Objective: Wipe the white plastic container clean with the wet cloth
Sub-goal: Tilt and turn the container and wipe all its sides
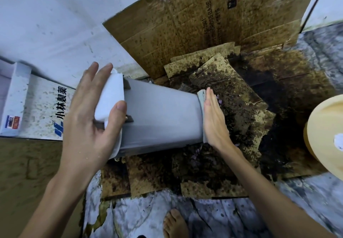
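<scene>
A person looks down at a tall, tapering white plastic container (pixel 159 119) held on its side above mould-spotted brown cardboard sheets (pixel 232 111) spread over a marbled floor (pixel 185 217); the container sits at the centre of the view, its wider rim end pointing toward nine o'clock and its narrower base toward three o'clock. The left hand (pixel 87 119) grips the rim end, thumb on the near side and fingers spread apart over the far side, seemingly to steady the container and keep it off the dirt. The right hand (pixel 213 121) lies flat, fingers straight and together, pressing a thin grey wet cloth (pixel 201 96) against the base, probably to spread pressure evenly while wiping. A white printed box (pixel 42 106) lies at nine o'clock; a pale yellow round object (pixel 326 126) sits at three o'clock; a bare foot (pixel 174 224) shows at six o'clock.
</scene>
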The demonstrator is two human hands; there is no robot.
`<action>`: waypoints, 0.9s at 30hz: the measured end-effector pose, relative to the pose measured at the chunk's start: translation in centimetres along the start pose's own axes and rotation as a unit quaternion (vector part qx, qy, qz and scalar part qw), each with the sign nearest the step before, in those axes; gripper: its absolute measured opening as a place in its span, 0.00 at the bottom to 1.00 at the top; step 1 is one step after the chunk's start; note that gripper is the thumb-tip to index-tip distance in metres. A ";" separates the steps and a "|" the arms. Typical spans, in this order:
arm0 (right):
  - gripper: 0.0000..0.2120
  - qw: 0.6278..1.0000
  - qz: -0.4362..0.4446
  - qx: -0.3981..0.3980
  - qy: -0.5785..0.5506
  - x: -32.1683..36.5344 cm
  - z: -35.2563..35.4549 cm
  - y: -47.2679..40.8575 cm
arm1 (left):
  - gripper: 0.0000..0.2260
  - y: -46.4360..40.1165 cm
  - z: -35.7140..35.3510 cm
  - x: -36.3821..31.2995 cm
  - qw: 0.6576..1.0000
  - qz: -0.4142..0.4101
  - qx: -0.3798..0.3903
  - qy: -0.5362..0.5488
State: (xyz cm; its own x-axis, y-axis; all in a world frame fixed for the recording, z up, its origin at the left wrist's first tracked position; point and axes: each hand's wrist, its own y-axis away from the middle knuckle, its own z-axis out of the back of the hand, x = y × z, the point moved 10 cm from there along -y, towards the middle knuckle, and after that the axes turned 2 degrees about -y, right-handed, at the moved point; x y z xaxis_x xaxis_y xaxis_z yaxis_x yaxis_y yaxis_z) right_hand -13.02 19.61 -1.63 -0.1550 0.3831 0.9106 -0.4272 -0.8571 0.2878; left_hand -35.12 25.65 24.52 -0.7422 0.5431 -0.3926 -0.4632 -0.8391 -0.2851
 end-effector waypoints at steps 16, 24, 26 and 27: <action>0.28 0.963 0.262 0.052 0.033 15.9 -5.5 6.5 | 0.27 0.3 0.1 0.5 1.000 -0.007 0.001 -0.013; 0.27 0.984 0.161 0.053 0.049 8.6 -2.8 2.6 | 0.26 0.1 -0.2 0.6 1.000 -0.003 0.004 -0.002; 0.26 0.987 0.145 0.051 0.041 8.9 -2.8 2.7 | 0.26 0.0 -0.3 0.4 1.000 -0.005 0.002 -0.003; 0.26 0.988 0.145 0.047 0.035 9.6 -3.0 3.0 | 0.26 0.0 -0.2 0.4 1.000 -0.004 0.001 -0.003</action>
State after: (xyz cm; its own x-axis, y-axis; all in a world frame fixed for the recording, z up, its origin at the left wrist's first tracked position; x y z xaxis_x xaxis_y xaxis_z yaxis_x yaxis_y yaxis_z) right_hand -18.45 21.78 7.11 -0.3215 0.1375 0.9369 -0.2711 -0.9614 0.0481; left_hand -35.33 25.87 24.15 -0.7419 0.5492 -0.3846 -0.4700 -0.8351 -0.2860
